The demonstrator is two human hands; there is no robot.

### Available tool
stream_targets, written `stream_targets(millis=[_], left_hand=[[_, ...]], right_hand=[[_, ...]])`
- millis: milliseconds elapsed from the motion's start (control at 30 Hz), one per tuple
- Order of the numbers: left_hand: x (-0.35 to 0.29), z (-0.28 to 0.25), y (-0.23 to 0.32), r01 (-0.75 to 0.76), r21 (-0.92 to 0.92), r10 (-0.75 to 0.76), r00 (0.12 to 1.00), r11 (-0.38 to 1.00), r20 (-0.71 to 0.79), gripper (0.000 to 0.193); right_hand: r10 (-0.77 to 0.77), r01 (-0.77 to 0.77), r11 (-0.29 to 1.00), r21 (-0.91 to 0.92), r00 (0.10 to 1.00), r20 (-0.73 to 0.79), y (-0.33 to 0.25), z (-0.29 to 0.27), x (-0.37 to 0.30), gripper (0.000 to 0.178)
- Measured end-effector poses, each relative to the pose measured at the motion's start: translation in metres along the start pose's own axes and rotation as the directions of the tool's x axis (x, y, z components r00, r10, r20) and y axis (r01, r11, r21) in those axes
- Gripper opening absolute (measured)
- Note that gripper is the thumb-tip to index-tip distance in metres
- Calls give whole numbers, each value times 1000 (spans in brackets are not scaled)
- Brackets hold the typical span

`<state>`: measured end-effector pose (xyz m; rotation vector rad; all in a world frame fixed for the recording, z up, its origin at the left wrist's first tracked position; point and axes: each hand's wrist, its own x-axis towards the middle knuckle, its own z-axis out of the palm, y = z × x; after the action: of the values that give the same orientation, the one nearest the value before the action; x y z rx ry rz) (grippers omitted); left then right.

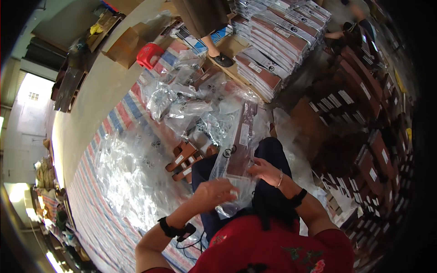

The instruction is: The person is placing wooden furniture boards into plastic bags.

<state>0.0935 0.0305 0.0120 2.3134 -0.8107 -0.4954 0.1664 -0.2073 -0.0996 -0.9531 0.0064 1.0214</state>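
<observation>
A long brown panel in a clear plastic bag lies along my lap, its near end between my knees. At that near end, my right hand is closed, with thumb and fingers pinching the bag's right edge by the panel's corner. My left hand is over the loose plastic at the left, blurred by motion, so its grip is unclear. Left of my knee rests a small stack of brown pieces with white labels. Clear plastic bags are heaped on the left.
More bagged pieces lie ahead on a striped sheet. Stacks of bagged panels stand beyond, near a standing person's leg. A red stool is far left. Brown panels pile up at the right, with another person behind.
</observation>
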Motion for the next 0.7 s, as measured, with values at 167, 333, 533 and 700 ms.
stream_targets(millis=[167,333,533,700], left_hand=[[-18,7,-22,101,-673,-524,715,733,-463,54],[-3,32,-78,-204,-976,-651,731,81,-207,77],[17,36,-31,-437,-862,-323,880,-257,-349,71],[20,52,-21,-453,-882,-531,783,-130,-324,62]], right_hand=[[-77,126,953,-274,980,184,-13,8,-41,60],[-52,239,823,-515,935,350,-17,21,-67,64],[-19,187,821,-539,953,302,-15,27,-86,61],[-47,183,806,-563,968,246,-17,42,-94,58]])
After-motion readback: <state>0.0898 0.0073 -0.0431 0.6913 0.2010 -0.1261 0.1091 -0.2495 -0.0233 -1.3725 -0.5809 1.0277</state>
